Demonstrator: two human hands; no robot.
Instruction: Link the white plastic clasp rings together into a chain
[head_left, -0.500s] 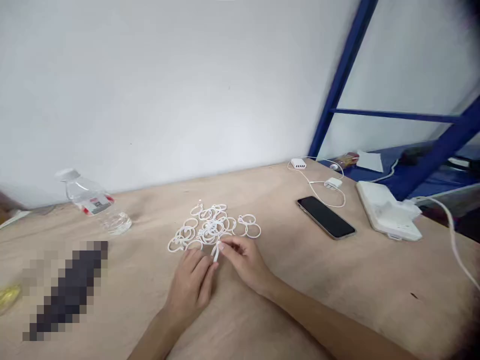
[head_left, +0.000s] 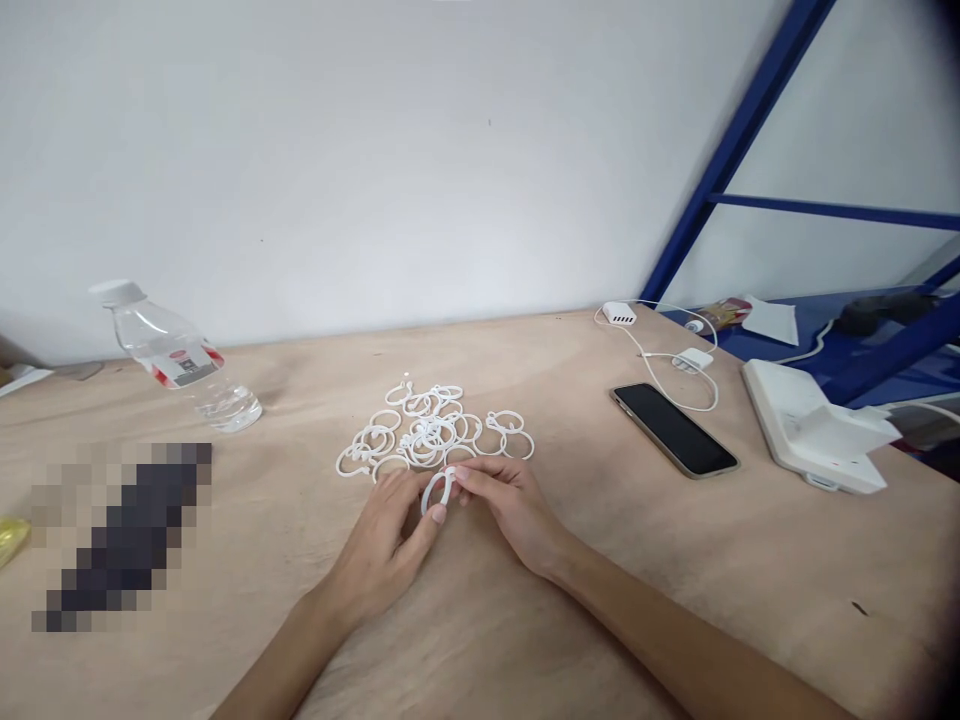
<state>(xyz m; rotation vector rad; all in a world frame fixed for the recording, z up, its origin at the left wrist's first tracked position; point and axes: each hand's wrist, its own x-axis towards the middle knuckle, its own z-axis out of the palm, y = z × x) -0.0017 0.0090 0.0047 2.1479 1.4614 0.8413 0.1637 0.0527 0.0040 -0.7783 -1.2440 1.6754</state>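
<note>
Holding: one white ring (head_left: 437, 492), caught between my two hands just above the table (head_left: 675, 600), at the near edge of the ring pile.
Left hand: my left hand (head_left: 382, 555) lies palm down, its fingertips closed on the ring's lower left side; the forearm enters from the lower left.
Right hand: my right hand (head_left: 510, 510) has curled fingers and pinches the ring's upper right side; the forearm enters from the lower right.
Ring pile: the loose heap of like white rings (head_left: 431, 430) lies flat on the wood just beyond my fingertips, with some of the rings overlapping.
Bottle: a clear water bottle (head_left: 176, 360) with a white cap stands far left of the pile and appears tilted.
Bottle label: the red and white band (head_left: 182, 365) carries print too small to read.
Phone: a dark phone (head_left: 673, 430) lies face up with a blank screen, well to the right of the pile; no brand mark is visible.
Charger: a white charger block (head_left: 619, 313) with a cable (head_left: 660, 375) sits at the table's far edge behind the phone.
White box: a flat white device (head_left: 814, 430) sits right of the phone; no writing can be made out on it.
Frame: blue metal bars (head_left: 735, 130) stand at the far right.
</note>
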